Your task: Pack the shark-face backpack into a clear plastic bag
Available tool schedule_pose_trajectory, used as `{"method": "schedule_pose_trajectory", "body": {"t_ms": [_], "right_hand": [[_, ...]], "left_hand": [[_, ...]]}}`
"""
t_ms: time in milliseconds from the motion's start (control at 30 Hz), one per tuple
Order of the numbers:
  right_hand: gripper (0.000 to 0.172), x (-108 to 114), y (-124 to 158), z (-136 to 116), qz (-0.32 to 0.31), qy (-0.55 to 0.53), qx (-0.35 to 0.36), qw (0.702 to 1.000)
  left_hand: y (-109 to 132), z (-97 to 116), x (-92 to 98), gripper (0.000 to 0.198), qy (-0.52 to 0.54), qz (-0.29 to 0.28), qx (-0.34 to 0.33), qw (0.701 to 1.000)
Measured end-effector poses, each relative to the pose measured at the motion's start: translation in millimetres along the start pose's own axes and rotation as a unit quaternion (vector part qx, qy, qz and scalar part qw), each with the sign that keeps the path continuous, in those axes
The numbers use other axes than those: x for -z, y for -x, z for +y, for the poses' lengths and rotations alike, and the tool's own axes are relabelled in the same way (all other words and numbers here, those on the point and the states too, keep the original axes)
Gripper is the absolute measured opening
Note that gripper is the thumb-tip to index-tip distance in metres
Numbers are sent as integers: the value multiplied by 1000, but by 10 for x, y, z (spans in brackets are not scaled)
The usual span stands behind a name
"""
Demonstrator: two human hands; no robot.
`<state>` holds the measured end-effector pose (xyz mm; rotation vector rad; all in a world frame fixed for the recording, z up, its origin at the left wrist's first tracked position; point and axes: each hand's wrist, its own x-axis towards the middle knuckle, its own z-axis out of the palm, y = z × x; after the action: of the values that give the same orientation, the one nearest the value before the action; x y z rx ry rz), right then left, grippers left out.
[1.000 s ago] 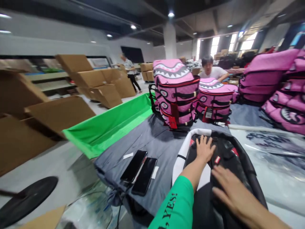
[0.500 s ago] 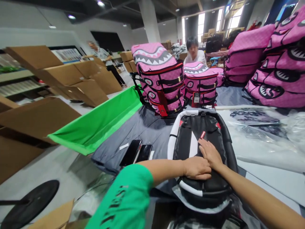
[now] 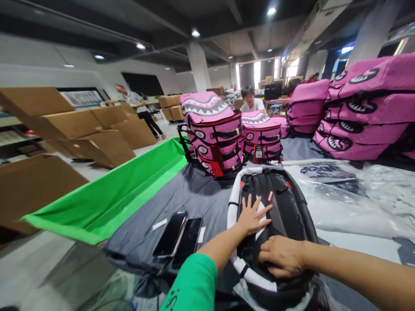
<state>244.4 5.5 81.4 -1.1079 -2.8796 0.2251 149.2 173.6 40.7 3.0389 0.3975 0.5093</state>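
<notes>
Two phones [image 3: 170, 235] lie near the left edge of the tabletop [image 3: 207, 207]. The left hand [image 3: 253, 217], fingers spread wide, rests on one black-and-white backpack [image 3: 287, 216] at the near edge, its long axis pointing farward, slightly left. The right hand [image 3: 282, 256] curls on it; I cannot tell whether it grips.

Left hand [image 3: 253, 218] was splayed; right hand [image 3: 284, 257] was curled, nearer the body.
Left forearm [image 3: 221, 249] slanted forward, palm down, fingers [image 3: 257, 203] fanned apart. Right forearm [image 3: 348, 262] extended almost level from the right side, wrist [image 3: 304, 255] fairly straight, fingers bent inward; fingertips partly hidden.
</notes>
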Motion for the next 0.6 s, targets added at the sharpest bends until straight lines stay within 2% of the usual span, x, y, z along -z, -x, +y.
{"method": "schedule_pose_trajectory", "body": {"t_ms": [67, 133, 233, 300, 400, 500, 567, 600], "right_hand": [[25, -198, -15, 111, 1, -4, 13, 1000], [25, -397, -18, 252, 4, -7, 11, 1000], [23, -605, -27, 422, 8, 1, -61, 998], [23, -644, -29, 433, 15, 16, -103, 994], [23, -539, -13, 288, 66, 66, -134, 987], [26, -267, 47, 175, 154, 135, -161, 966], [37, -51, 121, 249, 201, 163, -211, 943], [43, 37, 167, 332, 219, 172, -265, 923]], "left_hand": [[37, -58, -108, 63, 19, -18, 40, 999], [75, -84, -215, 64, 35, -24, 43, 998], [80, -100, -287, 65, 52, -22, 54, 997], [67, -92, -271, 64, 56, -26, 63, 996], [123, -17, -221, 66, 63, -37, 74, 995], [320, 135, -206, 71, 84, -62, 75, 992], [481, 244, -192, 75, 93, -76, 72, 990], [548, 289, -167, 77, 97, -81, 71, 989]]}}
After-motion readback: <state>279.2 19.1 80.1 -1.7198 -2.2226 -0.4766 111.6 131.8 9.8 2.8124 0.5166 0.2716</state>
